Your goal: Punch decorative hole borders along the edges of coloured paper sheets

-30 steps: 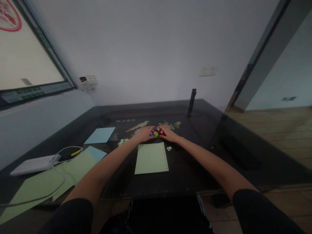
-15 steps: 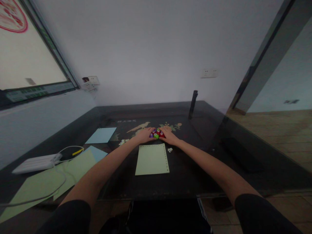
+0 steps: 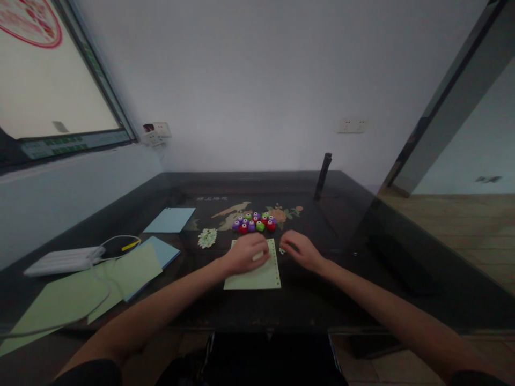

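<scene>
Several small red, purple and green balls with eye-like spots (image 3: 251, 225) sit in a tight cluster on the dark table. My left hand (image 3: 246, 253) hovers over a pale green punched sheet (image 3: 251, 281), its fingers loosely bent and the thumb apart, with nothing visible in it. To the right of the sheet, my right hand (image 3: 300, 247) is open, fingers curved, beside small white pieces (image 3: 282, 251) that it partly covers. Left of the sheet lies a heap of whitish-green pieces (image 3: 207, 238). Neither hand touches the balls.
A light blue sheet (image 3: 170, 220) lies at the left, with more green sheets (image 3: 64, 300) nearer me. There too are a white device (image 3: 62, 262) with cables and a yellow-marked item (image 3: 129, 246). A black cylinder (image 3: 322, 177) stands at the back right.
Both hands have let go of the balls and drawn back towards me, the left over the sheet. The balls now show as a wider cluster. The camera view has shifted slightly.
</scene>
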`<state>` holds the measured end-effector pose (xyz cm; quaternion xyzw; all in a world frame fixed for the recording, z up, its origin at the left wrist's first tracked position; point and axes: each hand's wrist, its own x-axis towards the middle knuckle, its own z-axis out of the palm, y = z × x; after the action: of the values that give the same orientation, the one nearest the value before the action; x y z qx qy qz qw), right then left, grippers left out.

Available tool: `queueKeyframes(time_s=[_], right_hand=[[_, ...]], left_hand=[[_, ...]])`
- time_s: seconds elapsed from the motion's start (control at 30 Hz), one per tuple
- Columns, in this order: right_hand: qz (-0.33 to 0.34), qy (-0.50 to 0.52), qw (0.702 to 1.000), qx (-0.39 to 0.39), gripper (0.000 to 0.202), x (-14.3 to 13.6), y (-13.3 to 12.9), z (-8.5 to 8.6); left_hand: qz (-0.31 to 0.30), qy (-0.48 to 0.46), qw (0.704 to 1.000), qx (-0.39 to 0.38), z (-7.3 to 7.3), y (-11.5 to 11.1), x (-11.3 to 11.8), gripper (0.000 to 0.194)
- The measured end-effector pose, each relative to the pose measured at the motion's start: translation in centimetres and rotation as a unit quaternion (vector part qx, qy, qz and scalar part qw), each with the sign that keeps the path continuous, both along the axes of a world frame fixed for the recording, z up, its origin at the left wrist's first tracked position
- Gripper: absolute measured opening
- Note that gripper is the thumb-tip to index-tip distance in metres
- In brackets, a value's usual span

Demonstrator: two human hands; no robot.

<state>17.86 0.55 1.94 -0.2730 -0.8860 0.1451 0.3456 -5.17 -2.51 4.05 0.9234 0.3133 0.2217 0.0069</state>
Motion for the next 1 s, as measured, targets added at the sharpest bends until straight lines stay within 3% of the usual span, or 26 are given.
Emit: queueKeyframes(time_s=[0.13,0.23,0.37,0.67,1.0], right_hand=[[0.145,-0.133,0.976,0.09,0.031,1.3,-5.8,-0.5],[0.198,-0.156,0.959,0.129,0.036,1.1,-7.8,-2.0],[0.21,-0.149,0.955,0.149,0.039,0.2,-8.1,-3.3],[0.215,-0.202,0.947,0.129,0.034,-0.2,-8.2,-3.1],[0.199,-0.227,0.944,0.131,0.032,-0.4,-8.1,-4.1]], left_hand=[[-0.212,0.089,0.973,0.004,-2.8,-5.8,1.6,0.026],[-0.27,0.083,0.959,-0.011,-4.6,-7.2,2.4,0.03],[-0.256,0.056,0.965,-0.022,-5.5,-7.0,2.8,0.025],[-0.226,0.101,0.968,-0.026,-4.4,-7.3,3.1,0.023],[-0.232,0.1,0.967,-0.036,-4.6,-7.1,3.2,0.023]])
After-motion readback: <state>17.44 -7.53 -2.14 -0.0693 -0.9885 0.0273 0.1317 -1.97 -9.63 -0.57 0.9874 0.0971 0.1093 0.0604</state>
